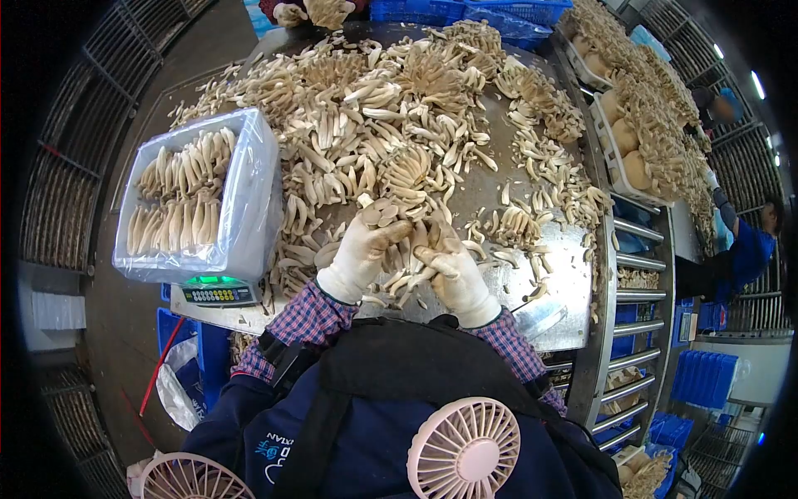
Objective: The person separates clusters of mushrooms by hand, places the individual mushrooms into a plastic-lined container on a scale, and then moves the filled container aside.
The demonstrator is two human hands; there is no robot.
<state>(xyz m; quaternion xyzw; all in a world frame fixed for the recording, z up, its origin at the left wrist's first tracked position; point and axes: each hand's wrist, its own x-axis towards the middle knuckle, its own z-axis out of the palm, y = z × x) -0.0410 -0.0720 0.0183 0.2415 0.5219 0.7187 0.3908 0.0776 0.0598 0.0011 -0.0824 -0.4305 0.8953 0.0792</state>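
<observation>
While pinched in left hand (359, 256) and right hand (460, 279), seem light, soft and quick to snap, so best to hold mushrooms (384, 214) gently by the fat stems (405, 253).

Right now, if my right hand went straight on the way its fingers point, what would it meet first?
Most likely the mushrooms at the fingertips of the right hand, between it and the left hand. Depth is unclear here, so it may be touching them already.
</observation>
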